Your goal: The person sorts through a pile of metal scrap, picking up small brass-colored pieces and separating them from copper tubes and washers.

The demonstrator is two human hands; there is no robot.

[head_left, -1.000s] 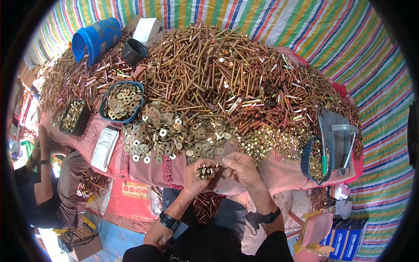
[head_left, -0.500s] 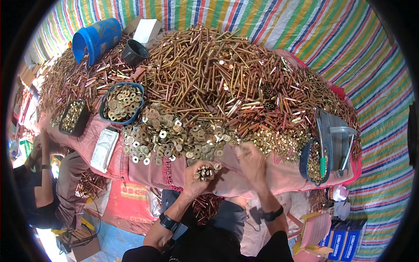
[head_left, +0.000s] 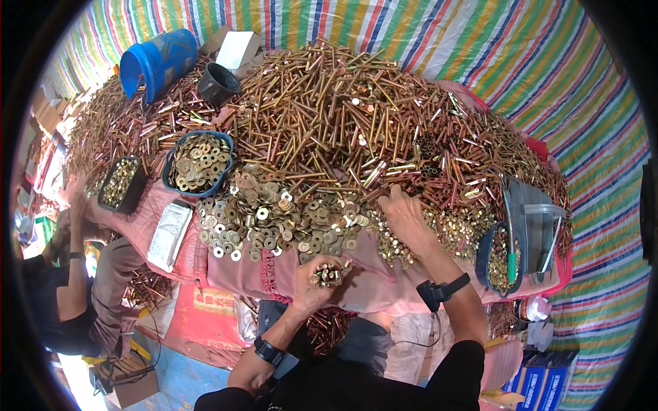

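My left hand [head_left: 312, 291] is closed round a bundle of metal bolts [head_left: 326, 275], seen end-on above the pink cloth. My right hand [head_left: 406, 218] reaches to the near edge of a large heap of coppery metal rods [head_left: 322, 130], its fingers bent down. What its fingertips grip, if anything, is hidden. Small gold-coloured nuts [head_left: 452, 229] lie loose beside and under that hand. Left of it, a pile of flat round washers [head_left: 288, 219] spreads on the pink cloth [head_left: 363, 294] in front of my left hand.
A blue basin of washers [head_left: 228, 175] and a dark tub of nuts [head_left: 140, 188] stand left; a blue basin of nuts [head_left: 483, 267] and a grey scoop-like container [head_left: 528, 205] stand right. A blue bucket [head_left: 161, 65] lies behind. A co-worker [head_left: 65, 288] sits far left.
My right hand has moved forward from over the front of the pile to the rods' edge. The left hand still holds its bundle, slightly lower. The whole view has shifted a little.
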